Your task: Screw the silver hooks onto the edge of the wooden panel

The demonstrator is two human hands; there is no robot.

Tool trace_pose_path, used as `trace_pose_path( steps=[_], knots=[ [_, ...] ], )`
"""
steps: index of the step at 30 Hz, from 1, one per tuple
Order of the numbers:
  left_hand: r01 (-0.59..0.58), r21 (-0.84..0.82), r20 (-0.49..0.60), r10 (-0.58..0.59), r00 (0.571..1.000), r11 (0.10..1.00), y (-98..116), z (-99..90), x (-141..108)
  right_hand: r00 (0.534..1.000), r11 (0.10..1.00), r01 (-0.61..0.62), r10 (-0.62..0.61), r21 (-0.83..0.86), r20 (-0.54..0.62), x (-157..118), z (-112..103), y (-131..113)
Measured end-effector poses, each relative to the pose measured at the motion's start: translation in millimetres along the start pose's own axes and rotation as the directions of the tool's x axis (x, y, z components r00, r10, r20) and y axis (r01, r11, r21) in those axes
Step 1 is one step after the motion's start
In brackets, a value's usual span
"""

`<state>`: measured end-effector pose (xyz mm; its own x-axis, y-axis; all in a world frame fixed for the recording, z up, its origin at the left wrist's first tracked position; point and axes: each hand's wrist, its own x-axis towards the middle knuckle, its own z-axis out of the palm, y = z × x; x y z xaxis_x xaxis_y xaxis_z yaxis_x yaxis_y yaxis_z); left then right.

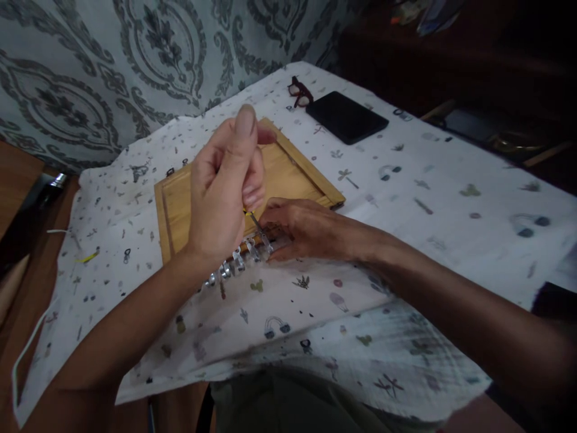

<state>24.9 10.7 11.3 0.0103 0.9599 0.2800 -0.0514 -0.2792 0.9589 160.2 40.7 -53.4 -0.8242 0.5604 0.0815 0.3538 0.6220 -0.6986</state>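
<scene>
My left hand (229, 174) is closed in a fist, thumb uppermost, around what looks like a screwdriver (256, 224). Its thin metal shaft and a bit of yellow show below my fingers; the handle is hidden. The shaft slants down to a row of shiny metal clips (238, 258) along the near edge of a framed wooden panel (288, 171). At the right end of that row, my right hand (306, 225) has its fingers bent around the metal clips, the thumb on the near side. The fingertips are partly hidden in shadow.
The panel lies on a white patterned cloth (433, 240) covering the table. Beyond it are a black tablet (347, 117) and dark-red glasses (300, 92). A small yellow item (88, 256) and a white cord (29, 346) lie to the left. A patterned wall (162, 42) stands behind.
</scene>
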Motion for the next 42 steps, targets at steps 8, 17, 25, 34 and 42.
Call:
trace_pose_path(
  steps=[8,17,25,34,42],
  knots=[
    [0.143,0.058,0.314,-0.154,0.937,0.988,7,-10.8,13,1.000,0.999,0.009,-0.009,0.031,-0.011,-3,0,0],
    [0.045,-0.024,0.049,-0.043,0.998,0.999,-1,-10.7,9,1.000,1.000,-0.024,0.024,0.009,0.015,-2,0,-2],
    [0.040,-0.053,0.075,-0.036,0.997,0.998,1,1.1,-1,1.000,1.000,-0.012,0.012,0.016,-0.006,-1,1,0],
    [0.097,-0.138,0.398,-0.034,0.917,0.986,-3,-15.6,10,1.000,0.999,-0.011,0.010,0.043,0.011,-3,-1,-3],
    [-0.061,-0.170,0.071,0.074,0.995,0.984,16,-11.7,1,1.000,0.999,-0.027,0.026,0.019,0.008,-4,0,-1]
  ],
)
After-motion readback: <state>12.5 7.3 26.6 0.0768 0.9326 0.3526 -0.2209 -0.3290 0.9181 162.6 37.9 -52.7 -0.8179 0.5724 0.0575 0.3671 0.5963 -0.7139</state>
